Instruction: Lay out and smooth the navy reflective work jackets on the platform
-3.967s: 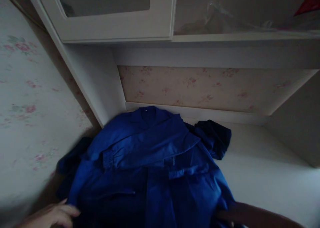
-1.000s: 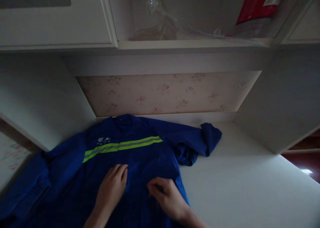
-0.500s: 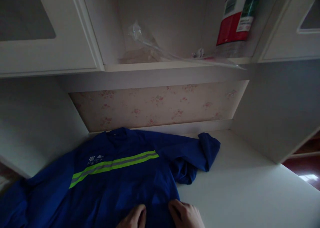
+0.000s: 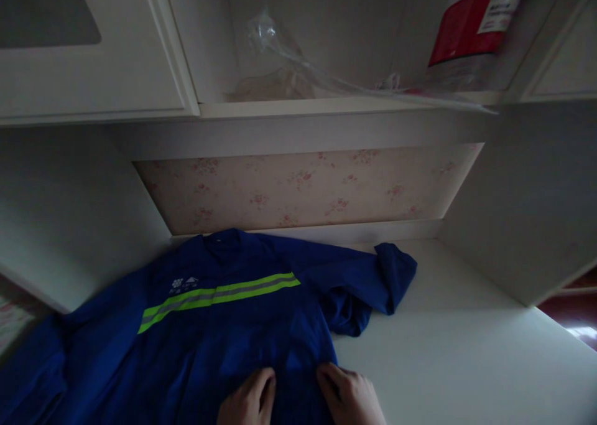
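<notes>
A blue work jacket [image 4: 219,338] with a yellow-green and grey reflective stripe [image 4: 219,296] across its chest lies spread on the white desktop. Its collar points to the back wall, and the sleeve on the right is bent over on itself. At the bottom of the view, my left hand [image 4: 248,399] pinches the fabric of the jacket's lower body. My right hand [image 4: 351,395] pinches the jacket's right side edge, a short way from the left hand. The lower part of the jacket runs out of view.
Above the desktop is an open cabinet shelf [image 4: 298,106] holding clear plastic wrap [image 4: 280,45] and a bottle with a red label [image 4: 466,30]. Cabinet side panels [image 4: 513,201] stand at left and right. Floral wallpaper [image 4: 303,188] covers the back. White desktop [image 4: 448,350] extends to the right.
My view has shifted slightly, so the shelf sits higher and the jacket a little to the right in the picture. Both hands keep their pinch at about the same places on the cloth.
</notes>
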Available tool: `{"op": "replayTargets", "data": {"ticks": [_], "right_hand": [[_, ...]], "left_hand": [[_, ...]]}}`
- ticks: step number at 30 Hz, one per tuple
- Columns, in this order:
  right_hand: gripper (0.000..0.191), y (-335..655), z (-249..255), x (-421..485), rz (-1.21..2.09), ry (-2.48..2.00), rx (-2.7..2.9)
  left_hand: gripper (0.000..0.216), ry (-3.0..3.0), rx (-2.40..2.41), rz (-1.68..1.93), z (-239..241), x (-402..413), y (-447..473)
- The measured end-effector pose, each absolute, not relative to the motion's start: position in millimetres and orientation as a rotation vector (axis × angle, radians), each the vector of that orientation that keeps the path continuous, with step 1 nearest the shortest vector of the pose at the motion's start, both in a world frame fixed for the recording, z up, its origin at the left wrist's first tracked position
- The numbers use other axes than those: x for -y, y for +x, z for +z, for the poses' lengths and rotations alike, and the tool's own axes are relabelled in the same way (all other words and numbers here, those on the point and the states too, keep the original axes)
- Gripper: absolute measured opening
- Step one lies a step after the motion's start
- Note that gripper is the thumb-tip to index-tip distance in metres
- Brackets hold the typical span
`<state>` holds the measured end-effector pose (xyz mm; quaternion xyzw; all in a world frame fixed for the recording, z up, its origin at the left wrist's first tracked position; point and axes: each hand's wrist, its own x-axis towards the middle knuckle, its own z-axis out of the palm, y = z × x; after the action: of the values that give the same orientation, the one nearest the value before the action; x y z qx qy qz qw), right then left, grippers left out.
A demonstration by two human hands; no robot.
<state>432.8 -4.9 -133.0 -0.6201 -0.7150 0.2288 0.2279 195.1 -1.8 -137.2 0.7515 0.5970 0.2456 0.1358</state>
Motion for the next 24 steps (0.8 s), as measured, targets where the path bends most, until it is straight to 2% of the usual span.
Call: {"op": "replayTargets", "data": {"ticks": [11,24], "right_hand": [[0.031,432,-126,6,0.594,-1.723,1.981],[0.033,434,-147,4,0.584,-1.714,1.966]], "left_hand": [[0.025,2.203,-1.695,0.650,-117,2,196],[0.026,2.230,-1.725,0.722,-132,2,196]]}}
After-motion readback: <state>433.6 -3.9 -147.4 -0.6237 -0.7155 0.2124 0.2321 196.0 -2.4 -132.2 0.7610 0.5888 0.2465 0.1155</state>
